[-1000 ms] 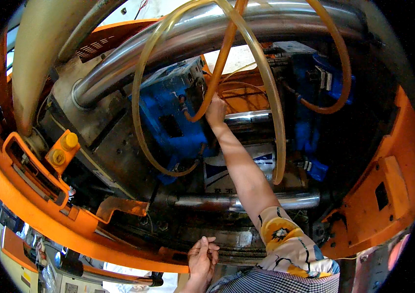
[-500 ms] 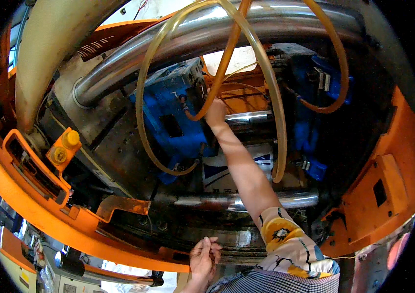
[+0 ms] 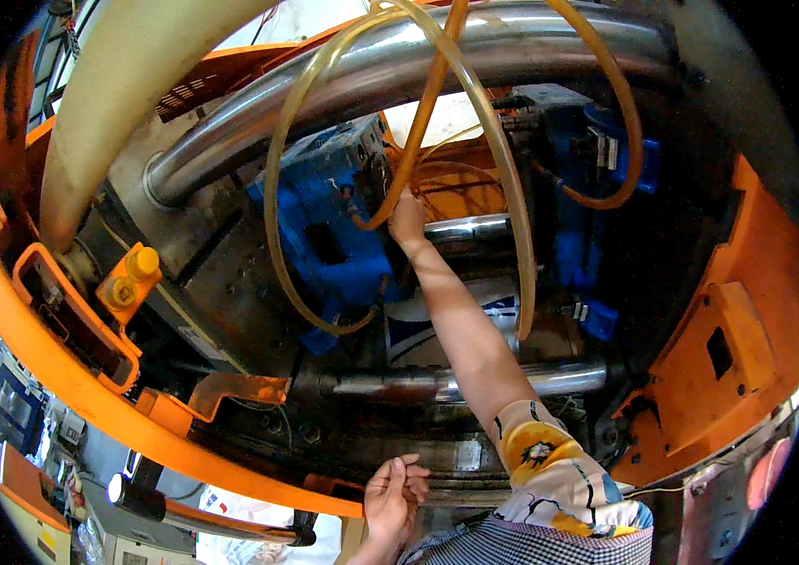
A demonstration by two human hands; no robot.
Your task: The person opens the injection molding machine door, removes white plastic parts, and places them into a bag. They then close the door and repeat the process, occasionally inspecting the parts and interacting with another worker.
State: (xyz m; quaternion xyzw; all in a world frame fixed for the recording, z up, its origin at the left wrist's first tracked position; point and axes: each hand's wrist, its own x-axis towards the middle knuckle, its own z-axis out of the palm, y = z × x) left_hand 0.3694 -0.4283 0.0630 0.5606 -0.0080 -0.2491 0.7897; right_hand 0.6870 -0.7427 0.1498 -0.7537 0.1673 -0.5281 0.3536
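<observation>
My right arm, in a floral sleeve, reaches far into the machine. My right hand is at the right face of a blue mould block, beside an amber hose. Its fingers are mostly hidden by the hose and the block, so whether they hold anything does not show. My left hand is low in the middle, by the end of the orange frame rim. Its fingers are loosely curled with the thumb against them, and nothing shows in them.
A second blue mould half faces the first across the gap. Clear hoses loop in front of my arm. Thick steel bars cross above, with another bar below. A yellow-knobbed bracket stands left; an orange panel is right.
The whole view has shifted slightly, with the hoses and right-hand panel sitting farther left. My right hand stays by the blue block, and my left hand keeps its place and pose.
</observation>
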